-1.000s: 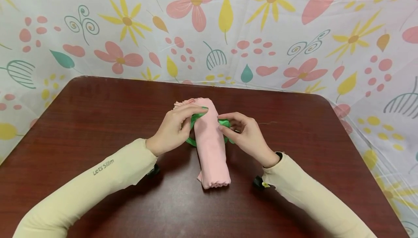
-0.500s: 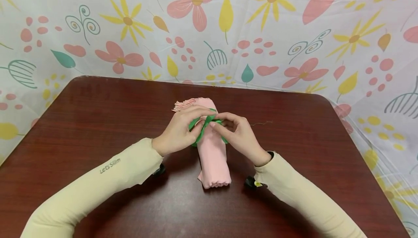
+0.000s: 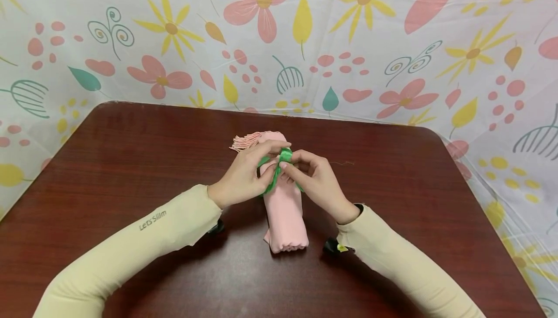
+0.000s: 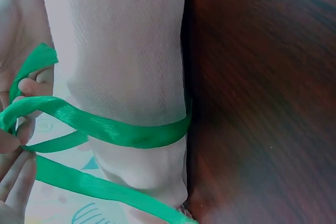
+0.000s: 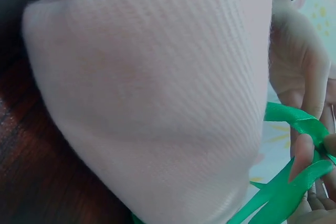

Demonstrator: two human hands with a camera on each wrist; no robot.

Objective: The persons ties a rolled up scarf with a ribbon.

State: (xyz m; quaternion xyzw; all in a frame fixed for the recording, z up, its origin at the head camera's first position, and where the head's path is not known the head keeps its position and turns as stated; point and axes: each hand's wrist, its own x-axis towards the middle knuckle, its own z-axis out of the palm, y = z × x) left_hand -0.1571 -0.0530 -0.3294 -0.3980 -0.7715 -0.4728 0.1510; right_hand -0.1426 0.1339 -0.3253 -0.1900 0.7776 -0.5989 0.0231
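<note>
A rolled pink fringed scarf (image 3: 285, 216) lies lengthwise on the table, its fringe (image 3: 245, 141) at the far left end. Green ribbon (image 3: 285, 154) passes round the roll, with a loop standing up on top. My left hand (image 3: 244, 172) pinches the ribbon from the left side, between thumb and fingers. From the right, my right hand (image 3: 318, 177) pinches it close to the same spot, fingertips nearly meeting the left ones. In the left wrist view, the ribbon (image 4: 131, 134) crosses the scarf and another length hangs below. The ribbon's crossing point is partly hidden by fingers.
The dark brown wooden table (image 3: 174, 148) extends round the scarf on all sides. A thin loose thread (image 3: 344, 163) lies right of my right hand. Behind the table hangs a white flower-patterned cloth (image 3: 279, 41).
Both hands have come together above the scarf, the left moving right and the right moving left. The ribbon has been drawn up over the top and now forms a loop there.
</note>
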